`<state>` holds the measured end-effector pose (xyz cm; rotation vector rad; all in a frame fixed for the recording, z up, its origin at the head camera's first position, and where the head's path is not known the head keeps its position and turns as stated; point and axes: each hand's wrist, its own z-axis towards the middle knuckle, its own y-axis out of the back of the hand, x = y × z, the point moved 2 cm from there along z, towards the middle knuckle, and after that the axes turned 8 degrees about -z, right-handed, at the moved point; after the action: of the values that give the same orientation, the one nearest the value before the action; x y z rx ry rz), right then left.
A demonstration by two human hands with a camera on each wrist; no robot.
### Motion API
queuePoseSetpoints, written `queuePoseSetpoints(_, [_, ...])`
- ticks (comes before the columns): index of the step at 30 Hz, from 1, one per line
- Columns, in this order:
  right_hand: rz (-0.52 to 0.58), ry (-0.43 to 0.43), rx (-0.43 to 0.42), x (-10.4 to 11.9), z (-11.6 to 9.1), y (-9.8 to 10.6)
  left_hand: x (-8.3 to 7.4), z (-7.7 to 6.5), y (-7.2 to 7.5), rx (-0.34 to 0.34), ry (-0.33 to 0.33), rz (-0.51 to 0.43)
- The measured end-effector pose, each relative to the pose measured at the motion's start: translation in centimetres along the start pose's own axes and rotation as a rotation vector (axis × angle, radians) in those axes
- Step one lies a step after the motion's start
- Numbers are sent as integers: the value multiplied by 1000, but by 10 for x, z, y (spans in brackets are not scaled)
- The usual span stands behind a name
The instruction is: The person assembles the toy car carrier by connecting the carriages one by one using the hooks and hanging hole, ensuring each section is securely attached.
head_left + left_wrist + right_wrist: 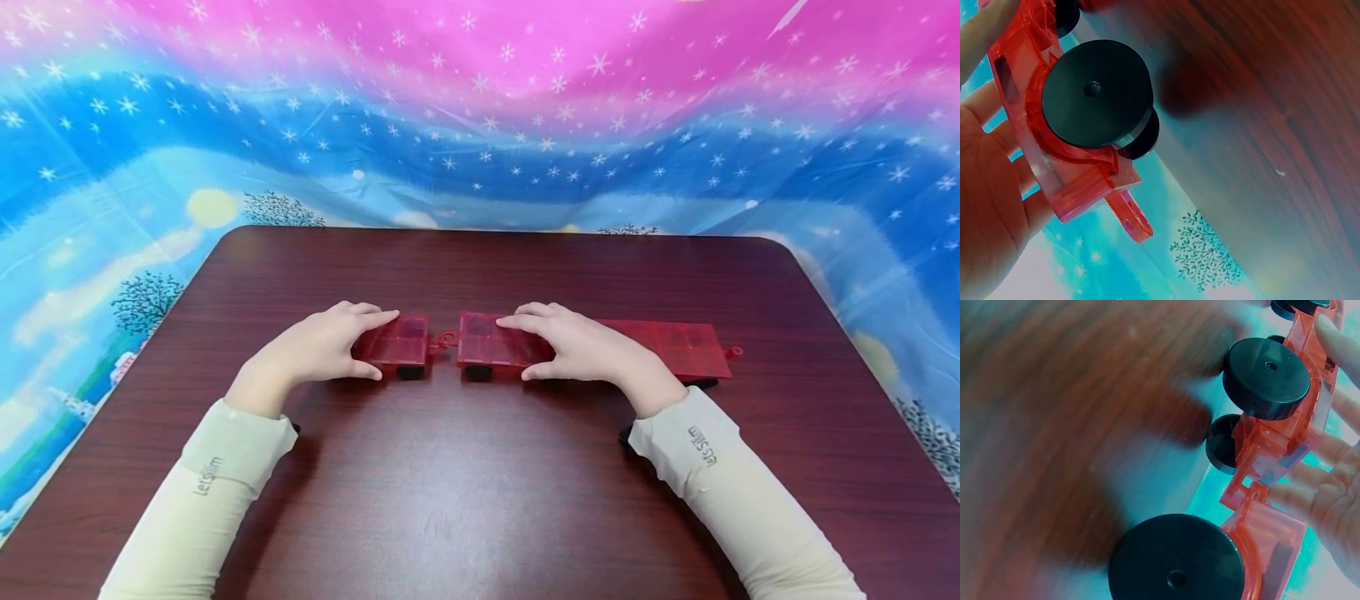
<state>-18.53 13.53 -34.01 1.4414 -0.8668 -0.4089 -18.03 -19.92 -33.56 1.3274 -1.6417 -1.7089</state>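
My left hand (318, 350) grips a see-through red toy car base (408, 337) with black wheels, thumb on the near side and fingers over the far side. In the left wrist view one black wheel (1097, 94) and a red coupling loop (1129, 215) show on it. A second red car base (480, 337) is held the same way by my right hand (585, 350). A small red hook (447, 339) lies in the short gap between these two cars. Behind my right hand, a third red car base (686, 346) is joined to the second, seen in the right wrist view.
All the cars stand in a row across a dark brown wooden table (465, 467). At the right end of the row sticks out a red coupling peg (735, 352). Past the table's far edge hangs a pink and blue snowflake cloth (480, 108).
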Motion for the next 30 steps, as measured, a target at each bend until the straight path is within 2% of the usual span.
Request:
queuePoseSetpoints(15, [-15,-7,12,2,0,0,-6,1,-2,10,2,7])
queuePoseSetpoints(30, [-46,-16,30,3,0,0,-5,2,-3,6,-18,-18])
